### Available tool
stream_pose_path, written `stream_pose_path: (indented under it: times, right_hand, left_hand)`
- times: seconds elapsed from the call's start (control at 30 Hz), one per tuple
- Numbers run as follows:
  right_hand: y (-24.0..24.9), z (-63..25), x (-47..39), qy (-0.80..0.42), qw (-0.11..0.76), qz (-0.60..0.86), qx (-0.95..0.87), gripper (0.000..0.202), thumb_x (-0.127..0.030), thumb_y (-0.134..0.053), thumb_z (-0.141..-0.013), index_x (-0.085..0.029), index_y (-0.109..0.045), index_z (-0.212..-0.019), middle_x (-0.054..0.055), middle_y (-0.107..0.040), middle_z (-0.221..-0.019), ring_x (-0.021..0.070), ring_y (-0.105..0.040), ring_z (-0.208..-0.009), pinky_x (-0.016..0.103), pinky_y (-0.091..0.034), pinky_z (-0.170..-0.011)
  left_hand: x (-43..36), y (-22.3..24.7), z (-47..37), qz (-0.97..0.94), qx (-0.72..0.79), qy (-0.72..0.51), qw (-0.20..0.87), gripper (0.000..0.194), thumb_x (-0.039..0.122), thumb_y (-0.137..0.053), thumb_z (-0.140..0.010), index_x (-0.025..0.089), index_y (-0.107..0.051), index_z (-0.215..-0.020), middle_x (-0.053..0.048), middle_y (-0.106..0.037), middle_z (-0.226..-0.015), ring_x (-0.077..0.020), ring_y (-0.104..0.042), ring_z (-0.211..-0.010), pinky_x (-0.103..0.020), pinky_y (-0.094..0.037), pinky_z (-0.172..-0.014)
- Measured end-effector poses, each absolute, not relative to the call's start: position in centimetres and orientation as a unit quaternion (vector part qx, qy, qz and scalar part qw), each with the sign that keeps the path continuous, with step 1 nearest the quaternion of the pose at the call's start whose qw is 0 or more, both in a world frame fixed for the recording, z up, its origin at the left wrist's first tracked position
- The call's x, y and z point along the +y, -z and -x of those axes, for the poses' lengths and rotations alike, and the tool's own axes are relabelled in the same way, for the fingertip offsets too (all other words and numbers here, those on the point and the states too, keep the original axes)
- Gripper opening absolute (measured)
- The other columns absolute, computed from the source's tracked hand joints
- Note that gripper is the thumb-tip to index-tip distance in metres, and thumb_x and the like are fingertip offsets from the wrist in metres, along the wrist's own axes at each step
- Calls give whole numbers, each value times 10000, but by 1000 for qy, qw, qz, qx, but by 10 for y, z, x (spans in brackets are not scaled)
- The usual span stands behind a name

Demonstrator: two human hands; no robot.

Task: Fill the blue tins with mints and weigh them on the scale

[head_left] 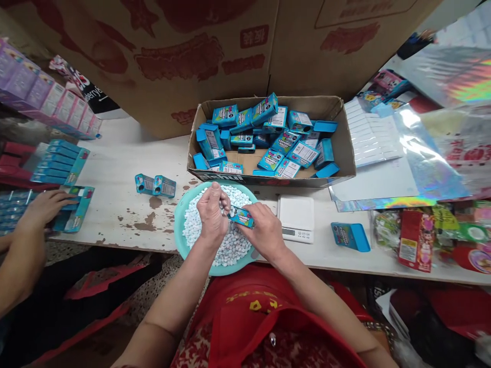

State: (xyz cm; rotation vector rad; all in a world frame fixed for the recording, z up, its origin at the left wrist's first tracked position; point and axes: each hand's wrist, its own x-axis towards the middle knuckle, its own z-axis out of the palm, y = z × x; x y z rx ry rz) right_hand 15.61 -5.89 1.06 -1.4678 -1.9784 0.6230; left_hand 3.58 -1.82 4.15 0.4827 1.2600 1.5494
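My right hand (264, 230) grips a small blue candy box (244, 217) printed "Caramelo Macizo", tilted over a turquoise bowl (178, 232). Beside its left end, my left hand (211, 212) is curled closed around some small pale candies, a few showing at the fingers. Many more white and pale blue candies (230, 250) fill the bowl below both hands. Just behind the bowl, an open cardboard carton (349, 153) contains several blue candy boxes lying in a jumble.
A digital scale (296, 214) lies right of the bowl, with a blue box (350, 236) farther right. Two blue boxes (155, 185) stand to the left. A co-worker's hand (46, 207) touches stacked blue packs at far left. A large carton (230, 56) rises behind.
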Motion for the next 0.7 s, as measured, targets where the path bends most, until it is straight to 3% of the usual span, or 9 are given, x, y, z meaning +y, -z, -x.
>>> stream_pose_path:
  times: [0.17,0.33,0.43,0.5,0.57,0.7]
  right_hand:
    - [-16,-171,-59,-297,385,539,-687,264,-352,-691,-828,-220,-608,-1041,66,-660,-962,230,-614,-908,342,-495,-776]
    - [-12,-182,-53,-329,404,541,-661,286,-358,-720,-803,-225,-622,-1038,68,-662,-980,227,-628,-906,348,-508,-770]
    - [-9,-195,-58,-353,441,534,-629,314,-359,-746,-776,-244,-628,-1043,46,-665,-991,209,-631,-916,336,-512,-793]
    - [-2,-211,-63,-340,458,575,-586,320,-376,-752,-761,-244,-632,-1027,32,-664,-972,198,-632,-889,325,-512,-780]
    - [11,-230,-68,-306,464,644,-526,343,-415,-751,-744,-226,-628,-1001,24,-659,-924,187,-628,-824,315,-510,-738]
    - [53,-265,-67,-258,435,720,-475,424,-509,-727,-714,-195,-611,-974,35,-649,-886,197,-612,-792,344,-502,-744]
  left_hand:
    - [-18,-56,-25,-191,487,-634,570,477,523,-760,-675,169,-461,-562,59,-372,-488,-42,-340,-400,-176,-234,-355]
    - [-11,-23,-15,-200,595,-586,512,457,557,-681,-719,187,-449,-585,50,-380,-514,-65,-344,-429,-198,-236,-382]
    - [-13,3,-2,-351,701,-443,434,408,530,-568,-793,196,-480,-577,4,-486,-579,-117,-453,-533,-232,-338,-461]
    - [-19,12,9,-499,720,-293,384,337,476,-549,-800,203,-542,-602,-32,-600,-705,-178,-557,-711,-280,-435,-621]
    - [-24,13,19,-600,700,-182,342,256,433,-536,-801,218,-612,-684,-46,-671,-875,-234,-591,-892,-333,-445,-785]
    - [-20,-1,24,-644,684,-174,296,254,419,-482,-847,233,-649,-807,-59,-694,-982,-247,-610,-929,-328,-441,-798]
